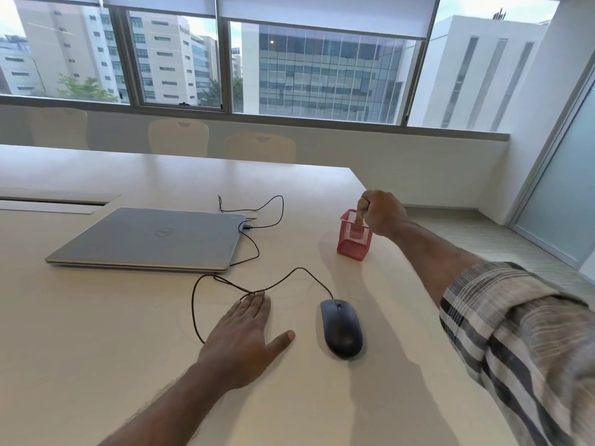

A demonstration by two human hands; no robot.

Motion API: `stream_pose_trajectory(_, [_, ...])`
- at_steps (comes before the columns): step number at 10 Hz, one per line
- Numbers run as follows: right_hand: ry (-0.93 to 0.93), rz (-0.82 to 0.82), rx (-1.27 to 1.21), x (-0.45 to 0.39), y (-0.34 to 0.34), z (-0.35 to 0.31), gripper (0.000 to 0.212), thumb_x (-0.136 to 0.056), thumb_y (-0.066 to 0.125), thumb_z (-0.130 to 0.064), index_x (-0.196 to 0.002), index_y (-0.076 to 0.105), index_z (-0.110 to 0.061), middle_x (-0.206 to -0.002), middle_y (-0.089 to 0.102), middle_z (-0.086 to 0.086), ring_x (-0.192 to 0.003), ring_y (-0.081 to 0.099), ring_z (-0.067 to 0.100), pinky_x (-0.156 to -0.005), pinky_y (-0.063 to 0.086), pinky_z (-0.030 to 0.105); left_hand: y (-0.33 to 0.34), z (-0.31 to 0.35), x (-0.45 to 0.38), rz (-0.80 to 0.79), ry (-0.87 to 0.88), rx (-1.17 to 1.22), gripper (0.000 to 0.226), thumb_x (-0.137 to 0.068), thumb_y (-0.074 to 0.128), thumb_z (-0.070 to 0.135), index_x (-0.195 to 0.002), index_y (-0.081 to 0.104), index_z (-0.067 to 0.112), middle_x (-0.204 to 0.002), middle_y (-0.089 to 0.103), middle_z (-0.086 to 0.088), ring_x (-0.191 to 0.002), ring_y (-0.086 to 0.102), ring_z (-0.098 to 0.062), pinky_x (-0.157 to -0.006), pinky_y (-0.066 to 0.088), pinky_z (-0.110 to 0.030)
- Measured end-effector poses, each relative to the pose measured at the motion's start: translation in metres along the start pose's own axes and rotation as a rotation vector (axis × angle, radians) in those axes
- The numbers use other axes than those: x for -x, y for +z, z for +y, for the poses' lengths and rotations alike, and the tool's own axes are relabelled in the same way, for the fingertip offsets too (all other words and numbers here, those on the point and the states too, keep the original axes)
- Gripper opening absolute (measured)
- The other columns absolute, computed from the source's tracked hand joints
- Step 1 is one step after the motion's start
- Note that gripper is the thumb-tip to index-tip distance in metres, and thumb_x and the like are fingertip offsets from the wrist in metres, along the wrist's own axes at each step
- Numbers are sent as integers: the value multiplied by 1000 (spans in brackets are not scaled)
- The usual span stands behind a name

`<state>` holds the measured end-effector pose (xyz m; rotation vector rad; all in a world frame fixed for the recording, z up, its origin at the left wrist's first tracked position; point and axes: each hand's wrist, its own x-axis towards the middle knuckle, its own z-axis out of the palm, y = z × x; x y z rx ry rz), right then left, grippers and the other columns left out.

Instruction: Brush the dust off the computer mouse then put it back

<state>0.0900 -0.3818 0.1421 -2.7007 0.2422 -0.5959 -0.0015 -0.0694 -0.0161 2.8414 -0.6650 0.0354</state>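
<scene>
A black wired computer mouse [342, 328] lies on the white table [96, 333], its cable [225, 284] looping left toward the laptop. My left hand [248, 333] rests flat on the table just left of the mouse, fingers straight, fingertips touching the cable. My right hand [381, 212] hovers over a red mesh pen holder [354, 236] farther back and grips the pale wooden handle of a brush [359, 220] that stands inside it. The brush's lower end shows only dimly through the mesh.
A closed grey laptop [151, 241] sits at the left with a second thin cable [257, 204] plugged into its right side. The table's right edge runs close behind the pen holder. Chairs [260, 149] stand beyond the far edge under the windows.
</scene>
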Motion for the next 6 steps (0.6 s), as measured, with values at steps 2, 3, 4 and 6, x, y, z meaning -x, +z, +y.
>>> stream_pose_trajectory(2, [67, -77, -69, -8, 14, 13, 19, -82, 46, -3, -69, 56, -13, -80, 67, 0, -75, 58, 26, -64, 45, 29, -2, 2, 2, -6, 0, -9, 98, -90, 13, 83, -163, -5, 20, -172, -7, 4, -158, -8, -7, -119, -12, -22])
stream_pose_trajectory(3, [62, -76, -64, -11, 18, 18, 14, -90, 56, -16, -82, 64, -8, -81, 66, -1, -81, 62, 28, -65, 45, 30, -2, 2, 2, -10, -1, -10, 98, -90, 12, 84, -163, -6, 20, -172, -8, 4, -158, -8, -7, -119, -12, -23])
stream_pose_trajectory(4, [73, -57, -61, -8, 17, 18, 23, -91, 65, -36, -99, 66, -14, -92, 65, 2, -90, 61, 26, -71, 42, 30, -3, 3, 2, -10, -3, -1, 98, -90, 12, 84, -163, -5, 20, -172, -8, 4, -158, -8, -8, -119, -12, -23])
stream_pose_trajectory(6, [-8, 186, 32, 16, 8, 12, 42, -91, 64, -44, -117, 64, -11, -116, 67, 9, -117, 56, 29, -99, 36, 41, -6, 4, 2, 10, -1, 26, 100, -89, 18, 84, -163, 0, 20, -173, -2, 5, -158, -4, -8, -120, -8, -23])
